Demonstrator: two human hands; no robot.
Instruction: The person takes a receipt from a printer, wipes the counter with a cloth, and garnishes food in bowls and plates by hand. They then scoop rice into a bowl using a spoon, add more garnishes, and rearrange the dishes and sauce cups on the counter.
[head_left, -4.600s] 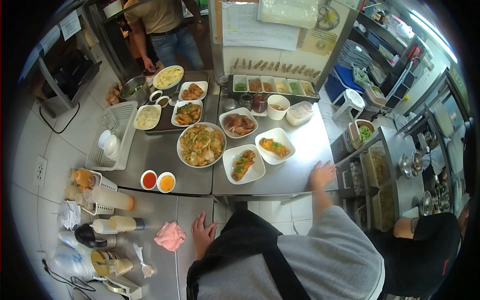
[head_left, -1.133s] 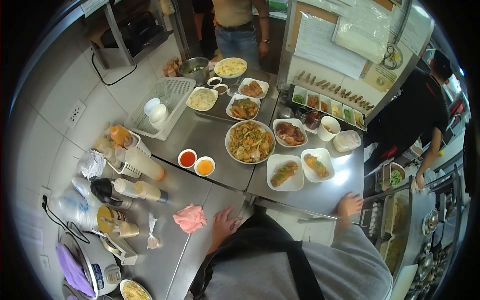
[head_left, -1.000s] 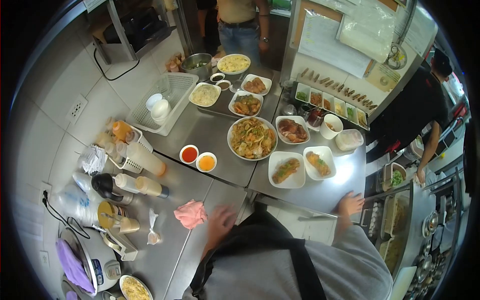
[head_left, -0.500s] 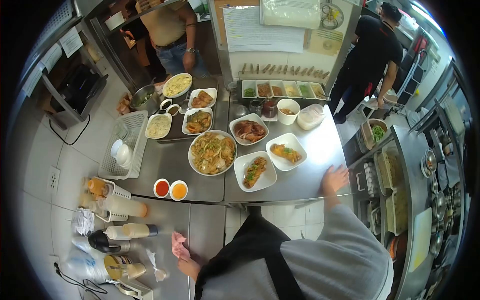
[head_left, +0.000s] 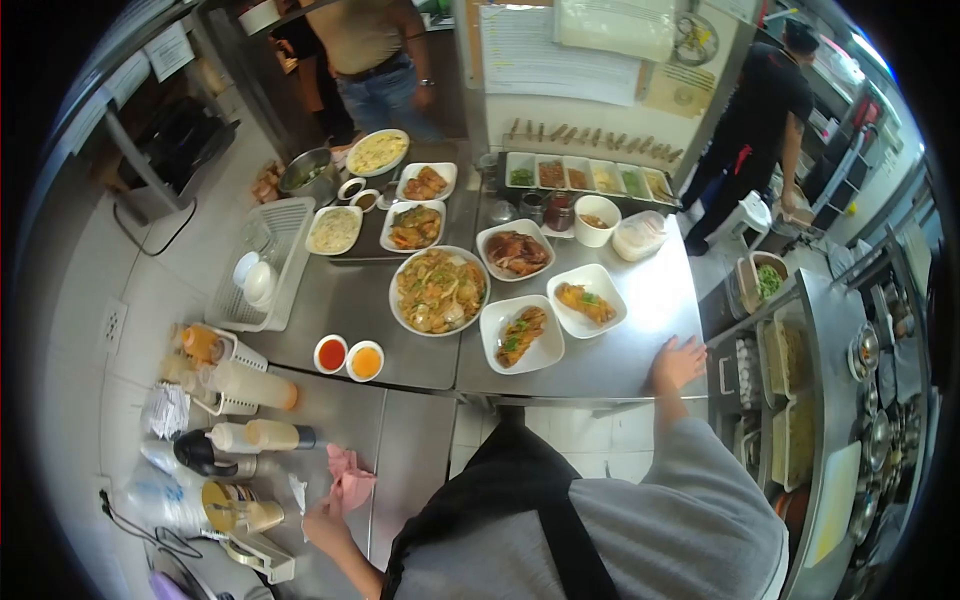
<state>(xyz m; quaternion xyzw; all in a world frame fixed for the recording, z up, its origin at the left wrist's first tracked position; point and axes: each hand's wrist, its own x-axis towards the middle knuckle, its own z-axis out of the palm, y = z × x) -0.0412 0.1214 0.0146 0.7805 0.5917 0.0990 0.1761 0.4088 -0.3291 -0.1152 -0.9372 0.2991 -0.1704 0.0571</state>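
My left hand (head_left: pixel 328 526) is at the lower counter (head_left: pixel 415 440), its fingers bunched over the lower part of a small white packet (head_left: pixel 298 490). A crumpled pink cloth (head_left: pixel 350 480) lies right against those fingers. My right hand (head_left: pixel 680 364) rests flat with fingers spread on the right edge of the steel table (head_left: pixel 640 320). Nearest to it are a square white dish with a garnished golden roll (head_left: pixel 585 302) and another with a browner roll (head_left: pixel 520 338). A large bowl of noodles (head_left: pixel 438 291) and a dish of dark sliced meat (head_left: pixel 516 253) stand farther back.
Red sauce (head_left: pixel 330 353) and orange sauce (head_left: pixel 365 361) sit in small cups. Squeeze bottles (head_left: pixel 255 385) line the left wall, below a white basket (head_left: pixel 260 315). A topping tray (head_left: pixel 590 180) stands at the back. One person (head_left: pixel 380 70) is behind the counter, another (head_left: pixel 750 120) at right.
My left hand has moved left from the pink cloth's near end to the white packet, and the cloth has shifted slightly left. The view has turned a little. My right hand stays on the table.
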